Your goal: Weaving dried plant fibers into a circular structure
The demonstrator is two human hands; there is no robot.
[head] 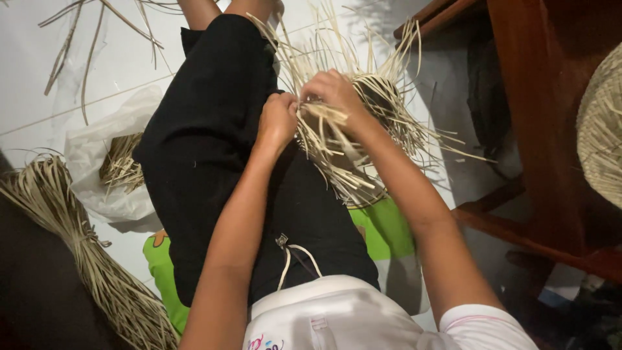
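A half-woven piece of pale straw strips (pixel 353 139) rests on my right thigh, with loose ends fanning out up and to the right. My left hand (pixel 277 120) pinches strips at its left edge, fingers closed on them. My right hand (pixel 332 91) grips strips at the top of the weave, right beside the left hand. My black trousers (pixel 207 149) fill the middle of the view, legs stretched away from me.
A tied bundle of straw (pixel 84 253) lies at the lower left. A white plastic bag (pixel 97 155) holding more straw sits left of my leg. Dark wooden furniture (pixel 544 129) stands at the right with a woven straw item (pixel 602 123). A green seat (pixel 162 272) is beneath me.
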